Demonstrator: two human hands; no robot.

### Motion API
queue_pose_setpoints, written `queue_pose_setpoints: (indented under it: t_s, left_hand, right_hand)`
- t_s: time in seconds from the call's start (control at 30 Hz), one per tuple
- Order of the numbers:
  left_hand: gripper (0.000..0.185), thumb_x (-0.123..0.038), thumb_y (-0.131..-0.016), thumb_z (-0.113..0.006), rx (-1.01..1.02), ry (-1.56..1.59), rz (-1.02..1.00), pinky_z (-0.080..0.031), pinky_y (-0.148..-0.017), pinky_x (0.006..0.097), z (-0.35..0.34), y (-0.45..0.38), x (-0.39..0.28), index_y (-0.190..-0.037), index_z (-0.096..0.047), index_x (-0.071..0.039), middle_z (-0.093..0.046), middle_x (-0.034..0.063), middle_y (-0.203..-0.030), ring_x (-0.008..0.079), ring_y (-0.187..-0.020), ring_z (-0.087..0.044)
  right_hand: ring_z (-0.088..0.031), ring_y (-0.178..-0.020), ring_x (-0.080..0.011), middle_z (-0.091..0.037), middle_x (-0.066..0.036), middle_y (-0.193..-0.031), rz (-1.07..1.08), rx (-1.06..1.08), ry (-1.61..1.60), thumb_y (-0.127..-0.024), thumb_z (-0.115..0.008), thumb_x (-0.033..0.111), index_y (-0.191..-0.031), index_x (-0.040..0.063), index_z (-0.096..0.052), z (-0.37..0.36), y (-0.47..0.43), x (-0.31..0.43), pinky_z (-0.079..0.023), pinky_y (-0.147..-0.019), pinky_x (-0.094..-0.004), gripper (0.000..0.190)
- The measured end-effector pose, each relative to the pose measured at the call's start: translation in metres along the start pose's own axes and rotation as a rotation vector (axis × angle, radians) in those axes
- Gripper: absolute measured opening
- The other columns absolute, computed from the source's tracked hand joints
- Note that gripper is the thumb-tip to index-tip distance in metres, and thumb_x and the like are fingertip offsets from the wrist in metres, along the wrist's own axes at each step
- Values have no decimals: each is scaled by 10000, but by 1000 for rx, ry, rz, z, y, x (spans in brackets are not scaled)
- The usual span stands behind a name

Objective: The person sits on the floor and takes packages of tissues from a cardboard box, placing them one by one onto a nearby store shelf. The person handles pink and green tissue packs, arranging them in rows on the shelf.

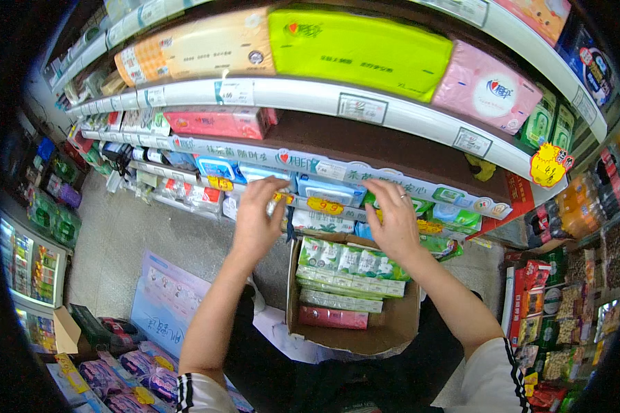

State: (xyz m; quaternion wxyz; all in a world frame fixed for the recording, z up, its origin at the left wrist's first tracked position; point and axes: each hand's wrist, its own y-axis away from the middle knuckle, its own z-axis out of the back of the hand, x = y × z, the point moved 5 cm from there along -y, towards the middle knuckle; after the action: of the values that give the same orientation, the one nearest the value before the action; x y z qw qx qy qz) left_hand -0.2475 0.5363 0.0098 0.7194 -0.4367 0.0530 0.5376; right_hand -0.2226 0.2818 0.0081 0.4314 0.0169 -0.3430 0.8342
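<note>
My left hand [259, 219] is raised in front of the lower shelves, its fingers apart and nothing held. To its right, my right hand [394, 219] is also empty, with a ring on one finger, above the far right part of an open cardboard box [392, 330]. Inside the box lie several green and white tissue packs [349, 258] and a pink pack [333, 317]. Beyond both hands, blue wet-wipe packs [330, 190] stand on a lower shelf. A red tissue pack [217, 123] lies at the left of the shelf above.
A white-edged shelf [299, 89] crosses above my hands, bearing a lime-green tissue pack [359, 49] and a pink tissue pack [485, 86]. Purple packages [139, 364] are at lower left, near a pale blue printed board [168, 299]. Bagged goods [560, 330] stand at right.
</note>
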Motion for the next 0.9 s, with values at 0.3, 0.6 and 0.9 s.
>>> queue_pose_setpoints:
  t_s: [0.3,0.6,0.9]
  left_hand:
    - [376,14,-817,-644,57,-271,-196,-443,-949,464,-68,-41,-35,-1188,-639,-48,-598,148,-1219,340,-1112,-567]
    - [395,-18,-815,-674,12,-411,-182,-434,-907,458,-85,-39,-23,-1203,-645,-87,-602,130,-1178,345,-1064,-556]
    - [409,-60,-819,-674,-49,-418,-165,-383,-996,508,-88,-41,-20,-1224,-623,-97,-585,129,-1156,333,-1082,-542]
  right_hand:
    - [-469,-1319,-290,-522,-148,-1400,-30,16,103,-863,-660,94,-1398,-24,-500,-17,-15,-14,-380,-1067,-451,571]
    - [-422,-1364,-287,-469,-122,-1428,-52,-20,87,-859,-694,130,-1388,55,-554,-35,-3,-23,-426,-1048,-458,552]
    - [-417,-1352,-239,-473,-91,-1443,-56,-33,108,-832,-698,173,-1400,37,-543,-34,-10,-21,-429,-1006,-433,604]
